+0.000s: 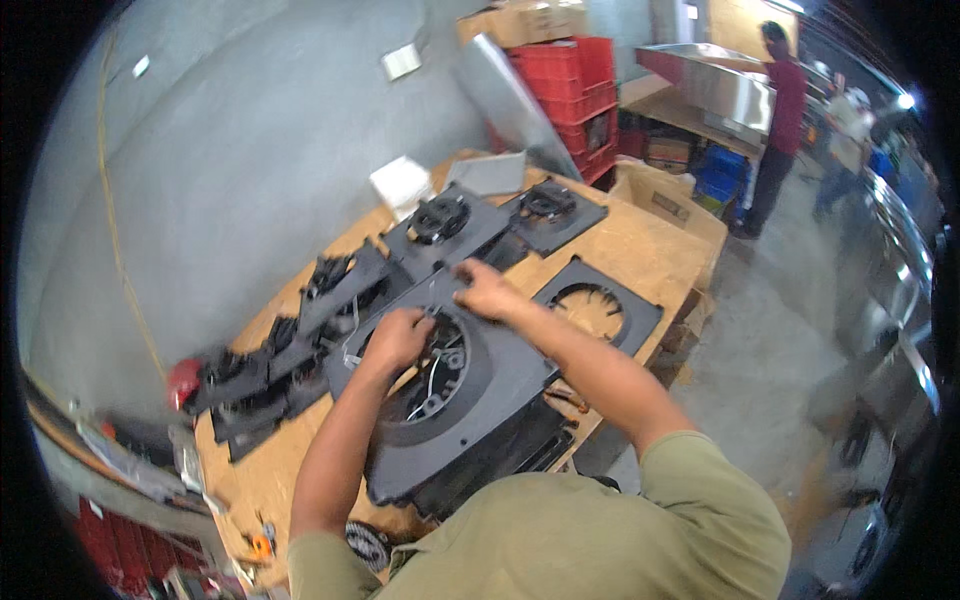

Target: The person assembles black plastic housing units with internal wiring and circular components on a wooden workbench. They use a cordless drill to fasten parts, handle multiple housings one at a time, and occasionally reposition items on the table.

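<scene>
Before me on the wooden table lies a large dark grey plastic panel [500, 405] with a round opening. Inside the opening sit a black ring-shaped part and thin white wire [432, 380]. My left hand [398, 342] is over the opening's far left rim, its fingers bent and pressed together; what they grip is too small to make out. Near the panel's far edge is my right hand [486, 291], fingers curled toward the thumb, with whatever lies between them hidden. More black panel stock is stacked beneath the large panel.
Several similar panels with black round fittings [440, 218] line the table's far and left sides. A square panel with a round hole [600, 310] lies at the right. Red crates [565, 90] and a cardboard box [655, 195] stand beyond. A person [785, 110] works at the far right.
</scene>
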Tool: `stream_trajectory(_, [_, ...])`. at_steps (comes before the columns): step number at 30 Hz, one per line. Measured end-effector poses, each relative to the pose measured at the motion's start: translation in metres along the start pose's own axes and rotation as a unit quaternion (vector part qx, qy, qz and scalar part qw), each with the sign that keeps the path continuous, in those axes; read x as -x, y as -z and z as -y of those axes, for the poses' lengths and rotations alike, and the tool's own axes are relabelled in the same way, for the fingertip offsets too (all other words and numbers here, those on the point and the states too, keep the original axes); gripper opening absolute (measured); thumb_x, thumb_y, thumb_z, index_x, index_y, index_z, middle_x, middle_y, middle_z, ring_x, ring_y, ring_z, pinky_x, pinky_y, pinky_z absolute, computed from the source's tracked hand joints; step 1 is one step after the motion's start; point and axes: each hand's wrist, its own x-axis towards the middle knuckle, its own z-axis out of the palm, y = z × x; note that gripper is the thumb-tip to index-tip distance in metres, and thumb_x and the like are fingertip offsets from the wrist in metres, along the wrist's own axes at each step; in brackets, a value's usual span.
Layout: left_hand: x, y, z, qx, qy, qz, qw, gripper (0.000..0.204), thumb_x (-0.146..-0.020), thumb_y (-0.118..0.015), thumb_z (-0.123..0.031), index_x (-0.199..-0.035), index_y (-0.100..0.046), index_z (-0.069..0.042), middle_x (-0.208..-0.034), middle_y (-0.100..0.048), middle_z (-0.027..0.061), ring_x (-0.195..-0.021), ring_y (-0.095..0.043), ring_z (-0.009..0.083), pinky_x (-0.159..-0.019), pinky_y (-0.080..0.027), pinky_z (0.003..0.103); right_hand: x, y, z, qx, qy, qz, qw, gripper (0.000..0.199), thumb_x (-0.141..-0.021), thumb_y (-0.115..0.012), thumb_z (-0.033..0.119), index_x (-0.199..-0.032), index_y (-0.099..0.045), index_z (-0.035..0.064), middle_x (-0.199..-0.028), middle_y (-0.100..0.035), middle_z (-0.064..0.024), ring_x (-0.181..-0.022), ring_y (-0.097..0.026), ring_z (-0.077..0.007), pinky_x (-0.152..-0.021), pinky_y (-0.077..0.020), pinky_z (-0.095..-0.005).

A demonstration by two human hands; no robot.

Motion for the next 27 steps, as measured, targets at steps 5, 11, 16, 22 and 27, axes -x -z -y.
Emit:
stream_trajectory(5, [0.0,0.013,-0.018,-0.016,-0.077,-0.017,0.997,0.03,-0.091,-0.056,-0.026,-0.089,-0.063,0.003,-0.086,-0.063,0.0277,-0.082,-0.06,0.0457,-0.072,-0.046,0.048,0.013,0.01,0.019,-0.034,0.021,-0.088,0.995,0.045,-0.078,-0.064,0.008,-0.123,-0.06,0.0088,-0.12,-0.063,-0.017,-0.114,-0.059,-0.0351,-0.099,-0.047,-0.0426])
stream_trajectory(11, [0.025,0.021,-0.043,0.009,-0.083,-0.063,0.995,0.024,-0.09,-0.057,-0.015,-0.083,-0.058,0.008,-0.071,-0.057,0.0263,-0.061,-0.055,0.0335,-0.062,-0.044,0.043,0.05,0.027,0.039,-0.131,0.118,-0.144,0.974,0.034,-0.088,-0.056,0.004,-0.121,-0.052,0.0073,-0.099,-0.063,-0.0222,-0.097,-0.064,-0.0343,-0.087,-0.048,-0.0427])
stream_trajectory(16, [0.027,0.015,-0.053,-0.017,-0.062,-0.027,0.998,0.023,-0.09,-0.058,-0.014,-0.08,-0.063,0.007,-0.069,-0.065,0.02,-0.055,-0.063,0.0265,-0.059,-0.049,0.039,0.04,0.012,0.015,-0.22,0.071,-0.103,0.967,0.033,-0.084,-0.058,0.0,-0.116,-0.056,0.0049,-0.098,-0.063,-0.0159,-0.095,-0.061,-0.0214,-0.088,-0.0464,-0.0344])
stream_trajectory(22, [0.018,0.028,-0.056,0.111,0.055,0.117,0.985,0.019,-0.091,-0.061,-0.015,-0.088,-0.064,0.003,-0.07,-0.061,0.0048,-0.057,-0.057,0.0157,-0.054,-0.046,0.033,0.028,-0.004,-0.006,-0.229,0.088,-0.139,0.959,0.032,-0.081,-0.058,-0.004,-0.112,-0.058,0.0021,-0.095,-0.059,-0.0079,-0.091,-0.057,-0.0149,-0.082,-0.0477,-0.0312])
stream_trajectory(27, [0.017,0.03,-0.046,0.136,0.115,0.187,0.966,0.016,-0.093,-0.062,-0.015,-0.09,-0.064,0.0,-0.071,-0.06,0.0028,-0.056,-0.056,0.0149,-0.052,-0.046,0.031,0.028,-0.012,-0.009,-0.28,0.036,-0.106,0.953,0.031,-0.08,-0.059,-0.004,-0.11,-0.058,0.0032,-0.091,-0.059,-0.0047,-0.071,-0.054,-0.0125,-0.065,-0.0463,-0.0316])
